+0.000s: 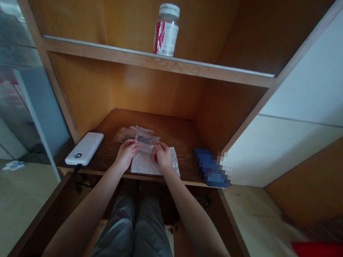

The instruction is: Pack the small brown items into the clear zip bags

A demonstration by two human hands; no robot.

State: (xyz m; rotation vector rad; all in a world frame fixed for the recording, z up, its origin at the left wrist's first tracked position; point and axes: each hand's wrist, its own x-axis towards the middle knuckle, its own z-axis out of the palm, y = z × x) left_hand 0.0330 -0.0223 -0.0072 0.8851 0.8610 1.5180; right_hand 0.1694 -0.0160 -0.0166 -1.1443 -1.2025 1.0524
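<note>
- Your left hand (pixel 126 154) and right hand (pixel 163 156) meet at the middle of a wooden desk (pixel 171 132), reaching forward from your seated lap.
- Both grips appear pinched together on the two ends of a small clear plastic packet (pixel 146 144), though the fingers are small and dim in this view.
- The packet lies between your hands, its long axis running side to side, just above a crumpled white paper tissue (pixel 155 169).
- A loose pile of similar clear packets (pixel 128 134) sits just behind the held one, nearer your left hand.
- A white power bank (pixel 84 148) lies to the left; a pixelated dark blue object (pixel 212 168) lies to the right.
- On the shelf above stands a white-capped bottle (pixel 166 30) with a red-and-white label.
</note>
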